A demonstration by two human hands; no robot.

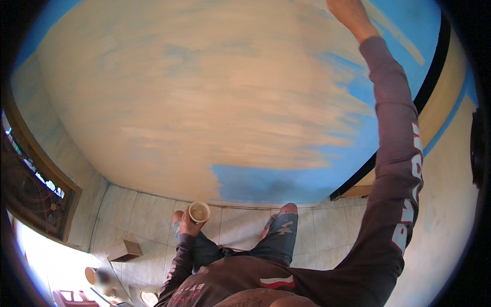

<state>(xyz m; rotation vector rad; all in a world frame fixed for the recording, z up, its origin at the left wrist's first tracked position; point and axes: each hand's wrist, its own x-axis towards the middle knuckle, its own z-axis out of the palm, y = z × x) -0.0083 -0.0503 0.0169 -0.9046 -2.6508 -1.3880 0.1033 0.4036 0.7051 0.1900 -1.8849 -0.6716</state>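
Note:
My left hand [190, 225] is closed around a small round tub [199, 212], held low in front of the wall. The tub is open at the top and has pale contents, perhaps paint. At the top edge of the view, my right hand [349, 16] is raised to the wall, arm stretched up. Its fingers are cut off by the edge, so anything in them is hidden. The wall [220, 102] has streaky beige paint over blue. Bare blue [266, 184] shows along the bottom, and more blue lies along the right side near my right arm.
A black vertical band [432, 77] borders the wall on the right, with a beige and blue surface past it. On the left is a brown-framed window or door with a grille [38, 189]. A brown box [124, 250] and a red chair [74, 298] stand on the tiled floor [148, 215].

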